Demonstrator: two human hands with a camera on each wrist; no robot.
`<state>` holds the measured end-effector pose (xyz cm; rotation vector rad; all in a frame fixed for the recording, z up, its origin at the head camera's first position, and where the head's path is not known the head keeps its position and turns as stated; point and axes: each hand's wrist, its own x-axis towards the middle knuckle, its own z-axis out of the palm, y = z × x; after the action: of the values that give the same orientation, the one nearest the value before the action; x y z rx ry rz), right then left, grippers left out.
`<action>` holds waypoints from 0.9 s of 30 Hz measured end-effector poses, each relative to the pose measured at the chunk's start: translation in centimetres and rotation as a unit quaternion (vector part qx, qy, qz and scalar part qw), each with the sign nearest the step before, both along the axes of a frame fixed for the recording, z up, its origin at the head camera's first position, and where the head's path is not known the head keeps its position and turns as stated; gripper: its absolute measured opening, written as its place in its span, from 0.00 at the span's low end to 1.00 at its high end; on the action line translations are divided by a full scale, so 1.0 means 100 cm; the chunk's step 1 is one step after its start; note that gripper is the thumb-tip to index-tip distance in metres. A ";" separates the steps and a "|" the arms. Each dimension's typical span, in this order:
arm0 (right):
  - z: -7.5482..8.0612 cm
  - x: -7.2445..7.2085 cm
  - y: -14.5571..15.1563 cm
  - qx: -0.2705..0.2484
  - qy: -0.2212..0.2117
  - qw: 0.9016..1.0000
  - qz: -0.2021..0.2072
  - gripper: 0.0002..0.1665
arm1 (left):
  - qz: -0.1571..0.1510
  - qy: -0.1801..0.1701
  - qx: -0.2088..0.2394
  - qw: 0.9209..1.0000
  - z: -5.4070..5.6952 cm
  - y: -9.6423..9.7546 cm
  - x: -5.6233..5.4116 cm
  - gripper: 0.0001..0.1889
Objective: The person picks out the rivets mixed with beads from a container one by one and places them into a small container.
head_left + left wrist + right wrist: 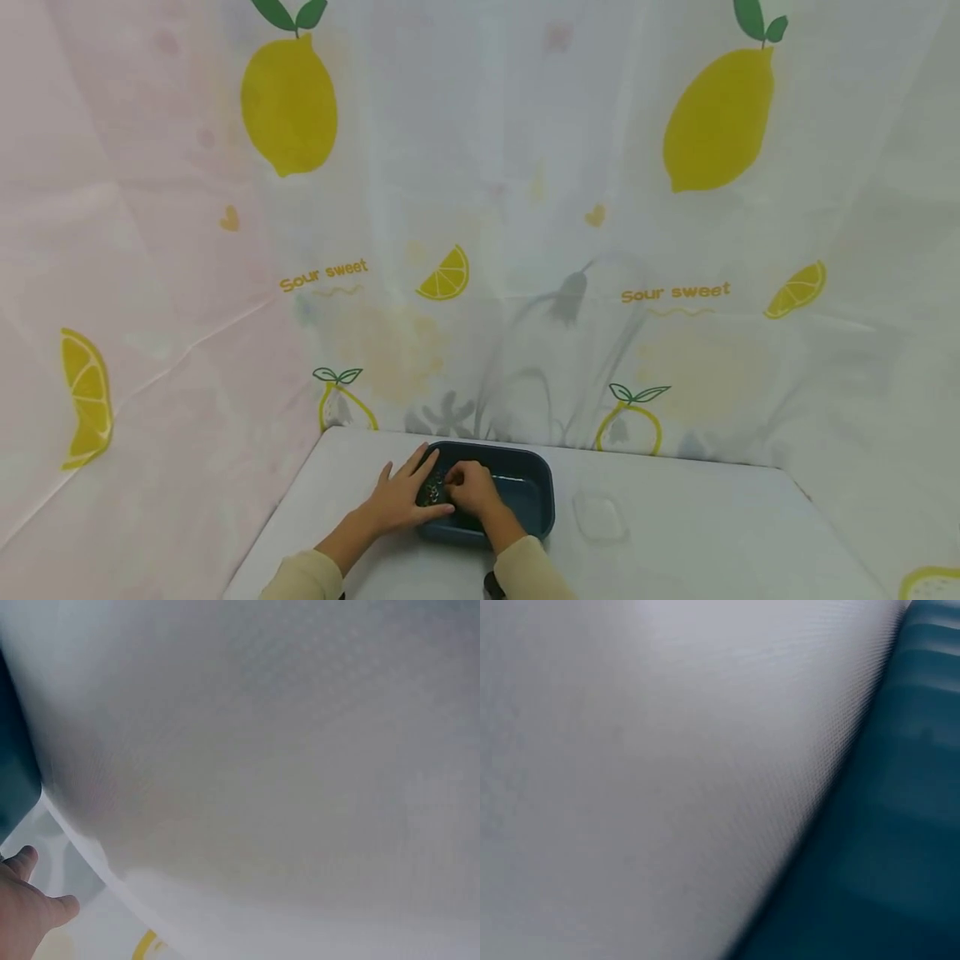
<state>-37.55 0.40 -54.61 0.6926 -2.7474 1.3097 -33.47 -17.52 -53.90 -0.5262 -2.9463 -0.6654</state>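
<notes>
We saw small pieces [432,493] inside the tray [527,495], the left hand [399,502] spread beside them, the right hand [474,490] curled, its grip hidden; a hasty sweep could have scattered them.

The words "Sour sweet" [324,275] appear twice in orange on the lemon-printed backdrop [495,158].

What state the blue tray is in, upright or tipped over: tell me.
Upright. In the head view, the blue tray sits on the white table with its open top facing up and its inner floor showing.
</notes>
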 end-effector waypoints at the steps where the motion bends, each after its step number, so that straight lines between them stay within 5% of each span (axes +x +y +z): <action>1: 0.000 0.000 0.000 -0.001 0.004 1.000 0.002 0.03 | 0.000 0.003 -0.001 1.000 0.000 0.000 0.000 0.52; 15: 0.008 0.001 -0.002 -0.026 0.068 0.997 -0.005 0.05 | -0.010 0.014 -0.008 1.000 0.001 -0.002 0.000 0.51; 27: 0.032 0.007 0.018 -0.013 0.039 0.999 0.004 0.08 | -0.004 -0.004 -0.014 1.000 0.002 -0.001 -0.002 0.50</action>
<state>-36.90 2.23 -51.41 0.7360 -2.6647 1.2886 -33.69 -17.63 -53.73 -0.5384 -2.9662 -0.6306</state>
